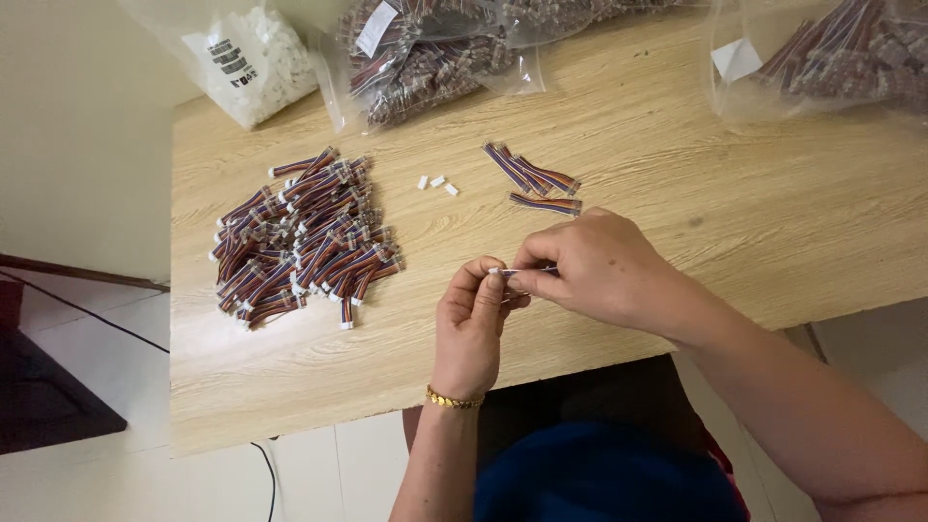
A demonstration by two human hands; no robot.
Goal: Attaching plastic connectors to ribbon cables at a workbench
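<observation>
Head view looks down on a short ribbon cable [527, 272] pinched between both hands just above the near edge of the worktop [677, 174]. The left hand [473, 324] has thumb and fingers pressed together around the cable's white end, and the right hand [599, 266] pinches the wires just beside it, so the two hands touch; whether a white connector is going onto that end cannot be told, since the fingers hide it. Beyond the hands lie three loose cables [536, 179], near them but apart, and to their left three small white connectors [437, 183] sit in a short row. Further left a big pile of cables [300, 237] is heaped up, many showing white ends. Judging by how things lie, that pile looks like finished work and the three loose cables like what is left of the lot now out, so this lot seems far along. Along the far edge stand a bag of white connectors [253, 53] and two clear bags of cables [425, 53] [841, 53], well filled, which suggests much more remains overall. A gold bracelet [452, 399] circles the left wrist.
</observation>
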